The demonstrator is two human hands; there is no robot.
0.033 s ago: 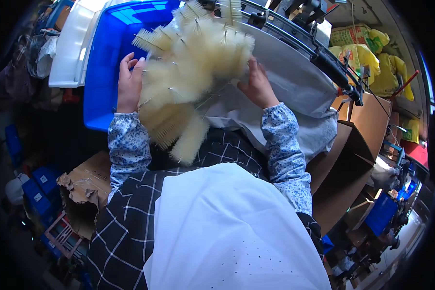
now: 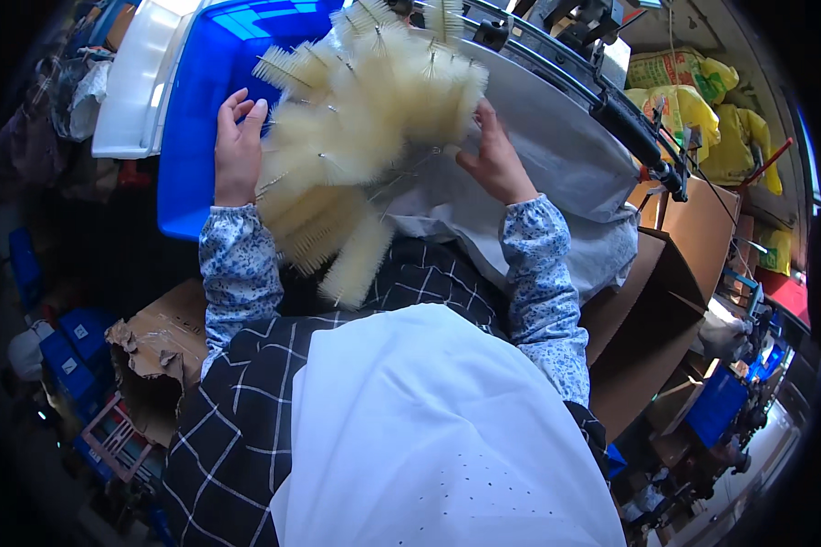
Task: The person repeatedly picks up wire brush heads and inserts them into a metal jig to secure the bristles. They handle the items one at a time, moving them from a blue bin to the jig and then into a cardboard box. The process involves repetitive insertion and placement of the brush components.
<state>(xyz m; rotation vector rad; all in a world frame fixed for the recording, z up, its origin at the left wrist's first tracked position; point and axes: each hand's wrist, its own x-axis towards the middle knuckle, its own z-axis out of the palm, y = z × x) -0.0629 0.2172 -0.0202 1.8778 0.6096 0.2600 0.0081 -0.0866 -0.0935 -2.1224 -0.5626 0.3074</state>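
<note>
A loose heap of cream-coloured bristle brushes [image 2: 365, 109] with thin wire cores lies in front of me, partly over a grey-white cloth [image 2: 556, 155] and against a blue bin [image 2: 181, 173]. At the heap's left side, my left hand [image 2: 238, 150] is raised with its fingers apart, in front of the bin. On the other side my right hand [image 2: 497, 157] has thumb and forefinger spread, close to the bristles and over the cloth. I see nothing held in either hand. One brush [image 2: 358, 264] sticks out from the heap toward my lap.
Beyond the cloth runs a black metal machine bar [image 2: 625, 128]. An open cardboard box [image 2: 648, 319] stands at my right, a torn carton [image 2: 169, 351] at my left. A white translucent tub [image 2: 137, 82] sits beside the bin. Yellow sacks [image 2: 730, 137] lie far right.
Both hands have drawn slightly outward, away from the brushes: the left a little left and up, the right a little to the right. The heap looks much the same.
</note>
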